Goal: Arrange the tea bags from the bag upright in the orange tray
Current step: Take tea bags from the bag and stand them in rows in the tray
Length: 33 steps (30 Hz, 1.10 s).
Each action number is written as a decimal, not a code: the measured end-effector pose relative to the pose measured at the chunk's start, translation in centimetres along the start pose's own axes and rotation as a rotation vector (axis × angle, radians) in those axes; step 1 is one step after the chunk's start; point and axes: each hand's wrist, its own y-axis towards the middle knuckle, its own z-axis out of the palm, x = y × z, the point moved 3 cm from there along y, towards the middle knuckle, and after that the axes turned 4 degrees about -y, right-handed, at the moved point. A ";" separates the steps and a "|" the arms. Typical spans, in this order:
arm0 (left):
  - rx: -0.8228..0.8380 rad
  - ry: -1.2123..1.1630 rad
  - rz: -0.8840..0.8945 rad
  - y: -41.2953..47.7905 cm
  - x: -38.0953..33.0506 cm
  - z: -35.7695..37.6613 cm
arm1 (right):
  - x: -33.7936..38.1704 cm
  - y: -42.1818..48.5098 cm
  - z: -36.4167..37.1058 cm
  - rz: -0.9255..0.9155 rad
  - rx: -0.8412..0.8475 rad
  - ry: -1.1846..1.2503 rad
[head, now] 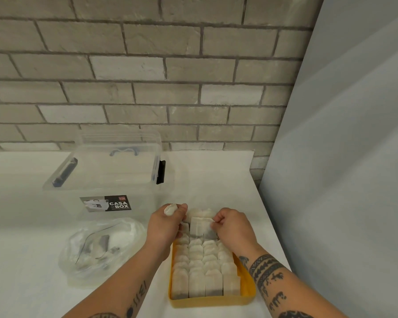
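Observation:
An orange tray (211, 300) lies on the white table in front of me, packed with rows of upright white tea bags (197, 267). My right hand (233, 228) pinches the top corner of a tea bag (202, 228) standing at the tray's far end. My left hand (166, 223) rests over the far left corner of the tray and holds a tea bag (170, 210) between thumb and fingers. To the left lies a clear plastic bag (101, 246), open, with a few tea bags inside.
A clear plastic storage box (115, 180) with a label and black latches stands behind the bag, near a grey brick wall. A pale wall panel (354, 180) rises at the right, beyond the table's right edge (271, 228).

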 end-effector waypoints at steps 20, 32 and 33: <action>0.317 -0.189 -0.156 -1.6 -0.6 2.0 | 1.1 -0.8 -2.9 -0.023 -0.108 0.142; 0.353 -0.142 -0.170 -3.1 -0.6 3.6 | 1.8 -2.1 -4.2 -0.169 0.018 0.373; 0.359 -0.155 -0.166 -3.1 -0.7 3.8 | 1.6 -2.0 -4.7 -0.162 0.011 0.373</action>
